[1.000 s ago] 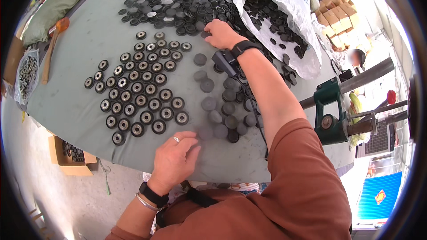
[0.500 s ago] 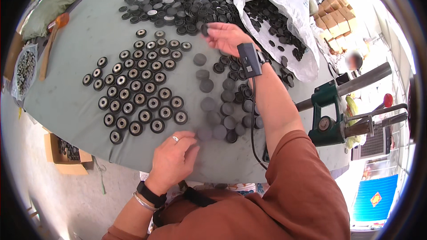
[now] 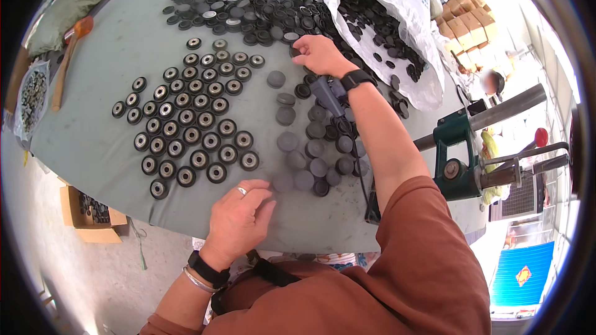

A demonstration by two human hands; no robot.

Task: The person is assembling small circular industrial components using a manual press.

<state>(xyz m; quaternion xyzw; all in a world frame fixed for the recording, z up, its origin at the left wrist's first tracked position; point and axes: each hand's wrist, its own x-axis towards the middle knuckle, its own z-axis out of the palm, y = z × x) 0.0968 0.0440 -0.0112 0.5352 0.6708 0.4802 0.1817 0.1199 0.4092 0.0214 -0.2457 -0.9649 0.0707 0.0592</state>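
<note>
My right hand reaches to the near edge of a large pile of round black caps. Its thumb and fingertips pinch a dark cap, mostly hidden by the fingers. My left hand hovers low over the near part of the cloth, fingers bent and thumb apart, with nothing visible in it. Just beyond its fingertips lies a flat dark-grey cap. More grey caps form a loose column in front of me, some turned hollow side up. Left of them stand rows of black rollers with metal centres.
A white sack spills black caps at the back right. On the right stands a green metal press. A mallet and a clear bag of small parts lie at the left. An open carton sits on the floor.
My right hand has shifted slightly right and nearer, its fingers closing in and the wrist turning over. My left hand has hardly moved. The view has shifted slightly.
</note>
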